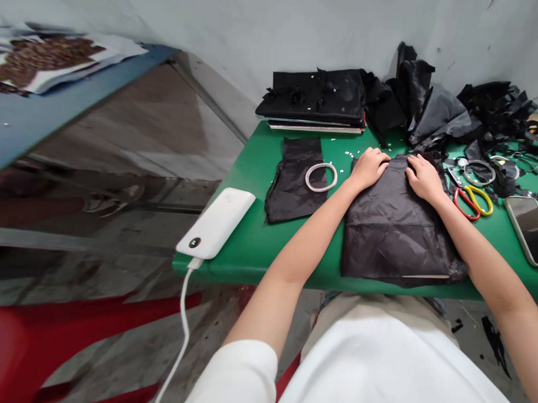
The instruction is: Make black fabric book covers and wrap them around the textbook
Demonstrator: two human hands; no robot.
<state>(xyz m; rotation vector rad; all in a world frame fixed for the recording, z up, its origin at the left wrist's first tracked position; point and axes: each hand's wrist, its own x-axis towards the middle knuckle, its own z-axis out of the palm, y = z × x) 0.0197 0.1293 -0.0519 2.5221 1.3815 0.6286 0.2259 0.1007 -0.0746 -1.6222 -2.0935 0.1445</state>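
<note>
Black crinkled sheet (398,229) beneath hands (371,168)

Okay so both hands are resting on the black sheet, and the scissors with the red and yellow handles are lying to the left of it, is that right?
Not quite: the head view shows the scissors to the right of the black sheet, not the left. The left hand and right hand do rest on it.

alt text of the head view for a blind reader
A person's left hand and right hand rest on wrinkled black sheeting on a green table. Scissors and a phone lie to the right, a power bank to the left.
</note>
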